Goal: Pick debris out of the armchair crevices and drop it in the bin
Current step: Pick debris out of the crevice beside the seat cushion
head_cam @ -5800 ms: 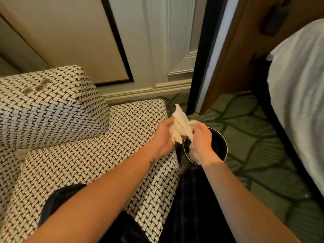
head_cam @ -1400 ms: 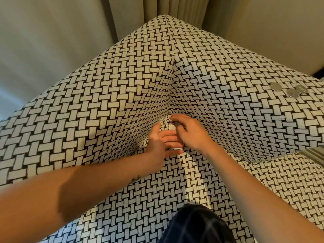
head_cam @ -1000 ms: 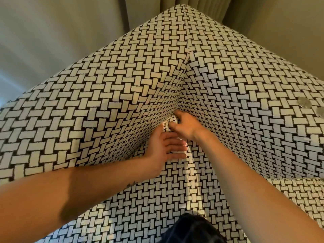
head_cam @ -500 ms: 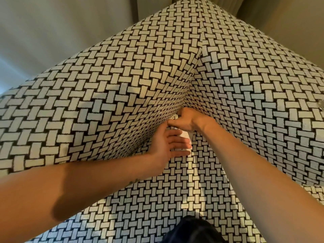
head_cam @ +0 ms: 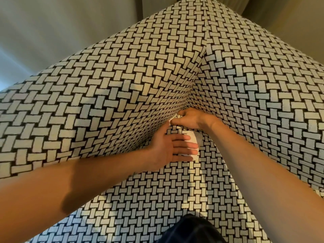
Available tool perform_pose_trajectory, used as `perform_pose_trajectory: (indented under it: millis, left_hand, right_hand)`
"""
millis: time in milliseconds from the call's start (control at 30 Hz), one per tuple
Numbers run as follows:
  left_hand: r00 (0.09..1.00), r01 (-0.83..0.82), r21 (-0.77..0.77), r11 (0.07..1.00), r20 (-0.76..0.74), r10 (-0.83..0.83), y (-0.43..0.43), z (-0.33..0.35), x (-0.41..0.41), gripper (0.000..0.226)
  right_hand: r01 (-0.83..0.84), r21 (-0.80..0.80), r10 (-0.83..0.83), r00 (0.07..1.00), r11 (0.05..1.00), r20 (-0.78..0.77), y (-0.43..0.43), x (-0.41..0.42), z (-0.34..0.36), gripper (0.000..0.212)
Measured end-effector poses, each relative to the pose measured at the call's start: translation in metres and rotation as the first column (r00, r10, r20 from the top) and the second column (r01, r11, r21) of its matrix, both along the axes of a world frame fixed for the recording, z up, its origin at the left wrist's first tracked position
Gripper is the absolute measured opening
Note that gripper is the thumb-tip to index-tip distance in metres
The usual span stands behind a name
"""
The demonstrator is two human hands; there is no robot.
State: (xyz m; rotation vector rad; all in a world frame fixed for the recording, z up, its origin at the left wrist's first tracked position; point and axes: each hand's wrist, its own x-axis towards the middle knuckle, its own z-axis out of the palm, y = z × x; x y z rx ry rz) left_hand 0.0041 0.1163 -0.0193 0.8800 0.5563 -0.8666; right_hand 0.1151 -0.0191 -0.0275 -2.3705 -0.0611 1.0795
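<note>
The armchair (head_cam: 122, 95), in black-and-white woven fabric, fills the head view. My right hand (head_cam: 190, 118) is pushed into the back corner crevice where the backrest, the armrest and the seat meet. Its curled fingers and thumb pinch a small white scrap (head_cam: 170, 121) at the crevice mouth. Just in front of it my left hand (head_cam: 172, 148) lies flat on the seat cushion (head_cam: 157, 199), with straight fingers resting on a white piece of paper (head_cam: 194, 140) that shows past the fingertips. The bin is out of view.
Grey curtain or wall (head_cam: 52, 32) stands behind the chair's back. My dark-trousered knee (head_cam: 191, 230) shows at the bottom edge. Both forearms cross the seat from below.
Since 5.8 s ago I have turned from the bin to the chair's back corner. Over the last second my view has closed in and the right hand has gone deeper into the crevice.
</note>
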Motion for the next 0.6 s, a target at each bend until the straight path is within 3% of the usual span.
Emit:
perform_pose_trajectory:
  millis: [100, 200, 333, 400, 533, 600]
  left_hand:
    - [0.999, -0.022, -0.093, 0.995, -0.025, 0.020, 0.008, -0.006, 0.004, 0.090]
    - [0.999, -0.001, -0.253, 0.968, -0.052, -0.013, 0.016, -0.012, 0.004, 0.081]
    - [0.996, -0.046, -0.344, 0.938, -0.093, 0.015, 0.027, -0.024, -0.004, 0.069]
    - [0.993, 0.078, -0.391, 0.917, -0.051, -0.107, 0.033, -0.026, -0.001, 0.073]
    - [0.962, 0.241, -0.505, 0.829, 0.008, -0.274, 0.036, -0.031, 0.008, 0.091]
    - [0.955, 0.251, -0.556, 0.792, 0.008, -0.297, 0.036, -0.038, 0.010, 0.097]
  right_hand:
    - [0.007, -0.024, -0.006, 1.000, 1.000, 0.010, 0.006, -0.001, 0.008, 0.047]
    - [0.095, 0.057, -0.095, 0.995, 0.994, 0.004, 0.000, -0.013, 0.007, 0.046]
    - [0.186, 0.145, -0.184, 0.982, 0.972, -0.030, 0.000, -0.018, 0.006, 0.057]
    - [0.161, 0.100, -0.160, 0.987, 0.982, -0.024, 0.003, -0.014, -0.002, 0.061]
    - [-0.061, -0.140, 0.060, 0.998, 0.988, -0.011, 0.016, -0.010, -0.006, 0.085]
    - [-0.062, -0.111, 0.061, 0.998, 0.992, -0.017, 0.016, -0.007, -0.005, 0.080]
